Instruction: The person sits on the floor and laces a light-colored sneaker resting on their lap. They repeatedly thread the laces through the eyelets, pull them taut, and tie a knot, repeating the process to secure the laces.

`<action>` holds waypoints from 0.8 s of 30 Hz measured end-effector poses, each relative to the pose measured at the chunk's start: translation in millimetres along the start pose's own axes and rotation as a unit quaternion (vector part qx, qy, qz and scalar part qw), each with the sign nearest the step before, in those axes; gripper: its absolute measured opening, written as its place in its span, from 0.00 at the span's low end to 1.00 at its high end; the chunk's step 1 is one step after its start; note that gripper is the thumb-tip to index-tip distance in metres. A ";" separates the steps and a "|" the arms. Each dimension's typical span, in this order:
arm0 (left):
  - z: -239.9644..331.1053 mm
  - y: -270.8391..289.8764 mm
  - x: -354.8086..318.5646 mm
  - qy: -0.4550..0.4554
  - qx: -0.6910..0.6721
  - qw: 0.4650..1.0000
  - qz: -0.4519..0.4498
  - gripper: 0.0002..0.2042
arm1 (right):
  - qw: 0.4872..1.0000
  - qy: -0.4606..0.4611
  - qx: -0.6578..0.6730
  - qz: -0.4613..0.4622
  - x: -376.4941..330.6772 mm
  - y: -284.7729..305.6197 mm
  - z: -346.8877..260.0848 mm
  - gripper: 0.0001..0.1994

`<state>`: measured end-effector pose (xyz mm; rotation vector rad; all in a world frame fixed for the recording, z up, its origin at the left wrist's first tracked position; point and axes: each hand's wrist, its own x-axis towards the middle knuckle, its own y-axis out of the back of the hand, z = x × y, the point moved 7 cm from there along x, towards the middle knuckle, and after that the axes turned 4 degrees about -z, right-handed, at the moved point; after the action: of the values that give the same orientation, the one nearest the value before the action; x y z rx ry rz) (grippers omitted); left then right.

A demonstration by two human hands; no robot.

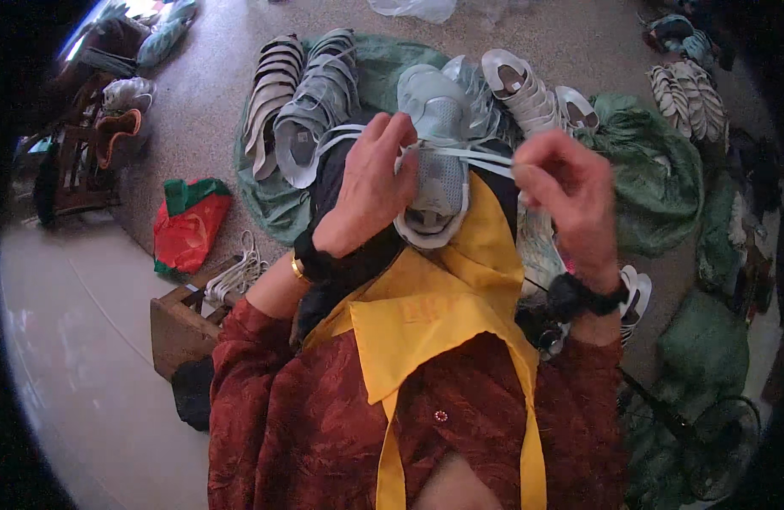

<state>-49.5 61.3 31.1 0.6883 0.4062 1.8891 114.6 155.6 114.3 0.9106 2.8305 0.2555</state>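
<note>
Here, both hands — left hand [371,183], right hand [566,191] — pinch flat white laces [460,155] over a mesh sneaker [439,170].

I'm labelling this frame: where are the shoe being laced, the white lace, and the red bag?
Grey shoe [439,183], head view, mesh tongue.
White lace [485,157], head view, taut stretch between the hands.
Red bag [190,229], head view, its middle.

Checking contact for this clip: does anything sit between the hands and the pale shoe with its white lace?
Nothing visible does. The left hand rests directly on the pale shoe, and the right hand pinches the white lace stretched from it.
</note>
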 end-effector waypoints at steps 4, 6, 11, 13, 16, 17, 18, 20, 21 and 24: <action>13.8 -5.2 24.8 -0.036 -0.136 0.983 -0.121 0.10 | 0.999 0.037 0.021 -0.004 4.2 3.5 -7.1 0.04; 27.9 -10.8 32.5 -0.042 -0.229 0.951 -0.204 0.10 | 0.996 0.047 0.067 -0.022 15.8 -0.7 -3.2 0.04; -0.7 -25.6 25.2 0.012 -0.326 0.914 -0.241 0.05 | 0.986 0.079 0.147 0.006 22.6 -6.3 12.3 0.04; -13.5 -18.9 20.2 0.049 -0.361 0.909 -0.201 0.04 | 0.972 0.047 0.231 0.008 7.7 -5.3 17.5 0.05; -27.0 9.1 5.2 0.118 -0.377 0.906 -0.150 0.05 | 0.990 -0.046 0.134 0.018 -22.0 26.1 75.9 0.06; -38.2 25.7 -3.0 0.148 -0.369 0.907 -0.139 0.05 | 0.988 -0.071 0.125 0.047 -35.2 41.5 100.0 0.06; -53.1 41.2 -11.7 0.178 -0.364 0.905 -0.127 0.05 | 0.986 -0.099 0.112 0.077 -50.4 58.8 125.9 0.07; -88.5 78.8 -33.7 0.237 -0.344 0.906 -0.069 0.06 | 0.961 -0.175 0.153 0.152 -90.0 98.8 179.4 0.07; -109.4 101.4 -49.6 0.253 -0.343 0.904 -0.029 0.07 | 0.953 -0.172 0.198 0.153 -108.9 118.4 196.7 0.05; -152.7 166.6 -81.8 0.220 -0.199 0.954 0.034 0.09 | 0.905 -0.155 0.324 0.228 -193.8 198.3 265.6 0.03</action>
<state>-240.9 -76.2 -16.4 0.0074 0.2658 2.1055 434.8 230.4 -84.0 1.5660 2.3695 -0.7630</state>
